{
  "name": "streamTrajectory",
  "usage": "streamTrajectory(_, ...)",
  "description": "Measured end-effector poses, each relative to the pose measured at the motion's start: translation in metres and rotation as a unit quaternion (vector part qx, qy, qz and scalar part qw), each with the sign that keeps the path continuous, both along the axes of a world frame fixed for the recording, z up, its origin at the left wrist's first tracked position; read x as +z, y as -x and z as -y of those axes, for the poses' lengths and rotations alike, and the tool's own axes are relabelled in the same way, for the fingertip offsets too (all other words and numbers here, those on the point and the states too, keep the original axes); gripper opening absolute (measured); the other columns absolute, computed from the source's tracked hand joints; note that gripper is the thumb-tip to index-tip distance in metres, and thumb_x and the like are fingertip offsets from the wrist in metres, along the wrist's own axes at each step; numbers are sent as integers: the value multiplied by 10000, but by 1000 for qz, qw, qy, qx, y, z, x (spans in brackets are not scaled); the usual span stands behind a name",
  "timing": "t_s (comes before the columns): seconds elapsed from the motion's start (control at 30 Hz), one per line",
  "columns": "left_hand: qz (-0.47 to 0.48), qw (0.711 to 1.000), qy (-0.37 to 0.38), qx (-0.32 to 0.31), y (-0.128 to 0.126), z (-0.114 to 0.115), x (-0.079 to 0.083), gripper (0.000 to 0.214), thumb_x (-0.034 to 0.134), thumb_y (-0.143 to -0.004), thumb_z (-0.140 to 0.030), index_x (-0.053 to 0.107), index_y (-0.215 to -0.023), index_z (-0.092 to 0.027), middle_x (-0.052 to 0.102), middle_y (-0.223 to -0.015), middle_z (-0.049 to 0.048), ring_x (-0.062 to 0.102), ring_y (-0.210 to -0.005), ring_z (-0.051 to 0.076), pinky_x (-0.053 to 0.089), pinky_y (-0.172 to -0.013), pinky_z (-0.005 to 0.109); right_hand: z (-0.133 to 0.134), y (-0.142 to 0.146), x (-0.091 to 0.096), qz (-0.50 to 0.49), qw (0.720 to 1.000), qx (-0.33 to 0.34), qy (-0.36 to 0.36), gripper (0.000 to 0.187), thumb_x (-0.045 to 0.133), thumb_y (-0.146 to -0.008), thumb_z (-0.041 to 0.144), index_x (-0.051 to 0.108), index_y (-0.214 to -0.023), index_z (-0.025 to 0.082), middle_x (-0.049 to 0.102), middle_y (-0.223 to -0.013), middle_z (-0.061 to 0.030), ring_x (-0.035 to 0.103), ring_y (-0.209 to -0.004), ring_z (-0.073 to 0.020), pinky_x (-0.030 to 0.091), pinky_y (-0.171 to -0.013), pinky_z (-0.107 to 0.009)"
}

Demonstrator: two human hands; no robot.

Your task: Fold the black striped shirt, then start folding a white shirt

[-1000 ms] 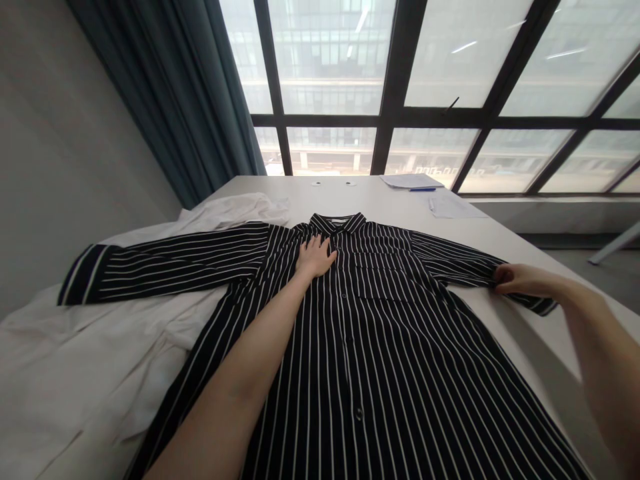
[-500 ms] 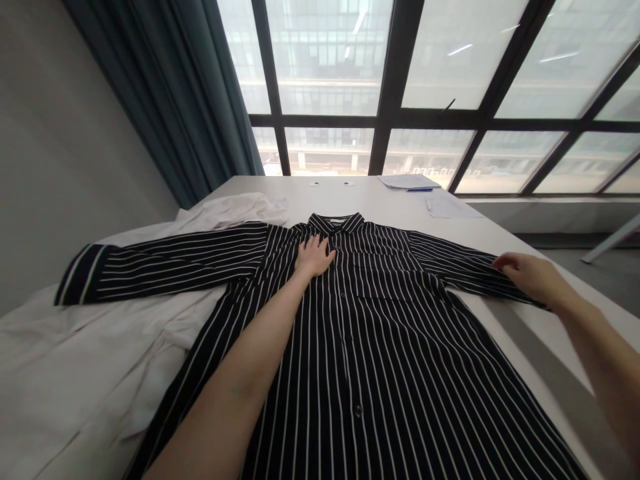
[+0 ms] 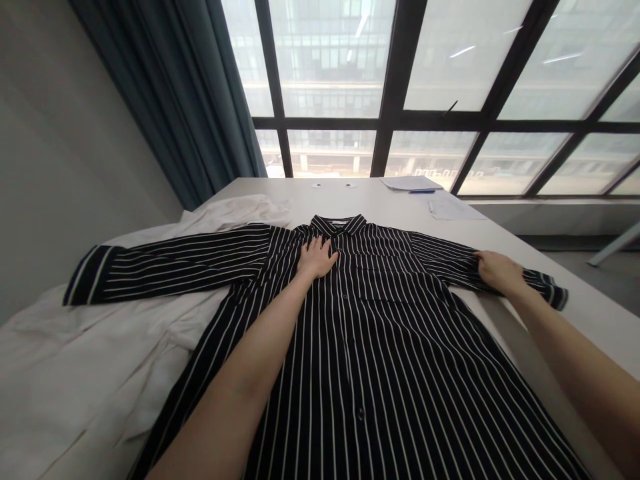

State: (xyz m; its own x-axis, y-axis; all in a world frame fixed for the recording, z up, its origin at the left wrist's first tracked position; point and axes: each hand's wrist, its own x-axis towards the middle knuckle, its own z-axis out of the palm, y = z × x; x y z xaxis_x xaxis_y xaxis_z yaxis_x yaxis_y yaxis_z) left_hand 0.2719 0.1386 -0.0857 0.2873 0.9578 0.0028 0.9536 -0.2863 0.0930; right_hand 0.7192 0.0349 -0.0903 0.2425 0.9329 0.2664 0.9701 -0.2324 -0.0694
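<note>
Shirt: a black, long-bodied button-up shirt (image 3: 410,373) with thin white stripes, spread front side up on the white table (image 3: 370,200); its body fills the middle and runs down past the near side of the view.
Collar: the folded collar (image 3: 356,225) points to the table's far edge, with a pale label (image 3: 339,222) inside the neck.
Front: dark buttons (image 3: 361,414) follow the centre line down; a striped chest pocket (image 3: 383,283) lies to the right of them.
Stripes: lengthwise on the body, along the arms on both sleeves, crosswise and broader on the cuffs.
Left-edge sleeve: this sleeve (image 3: 190,260) stretches out straight towards the table's left edge, over rumpled white cloth (image 3: 115,353).
Right-edge sleeve: this other sleeve (image 3: 445,260) slants towards the table's right edge, its cuff (image 3: 555,293) near that edge.
Surface: fairly smooth, with soft ripples in the body below the pocket and small creases around the armpits.
Left hand: the left hand (image 3: 316,257) rests on the upper chest just below the collar, fingers spread.
Right hand: the right hand (image 3: 500,272) lies over the right-edge sleeve, fingertips at its upper border; cannot tell whether cloth is pinched.
Far right corner: papers (image 3: 410,183) and a blue pen (image 3: 423,192).
</note>
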Motion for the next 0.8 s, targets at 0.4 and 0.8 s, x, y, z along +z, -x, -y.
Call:
streamTrajectory(0.4, 1, 1000, 7, 0, 1, 0, 0, 686, 195, -969, -563, 256, -1533, -178, 171, -1618, 109, 129, -1494, 260, 133, -1194, 458, -54, 70, -11, -6, 996, 67, 54, 468, 328, -938, 231, 573, -1322, 120, 579, -1368, -148, 540, -1249, -260, 428, -1052, -388)
streamTrajectory(0.8, 1, 1000, 22, 0, 0, 0, 1, 686, 199, -973, -545, 214, -1543, -165, 123, -1624, 118, 83, -1499, 267, 112, -1196, 476, -61, 111, 21, 30, 997, 45, 51, 478, 314, -911, 152, 543, -1321, 64, 515, -1386, -222, 468, -1282, -325, 385, -1045, -484)
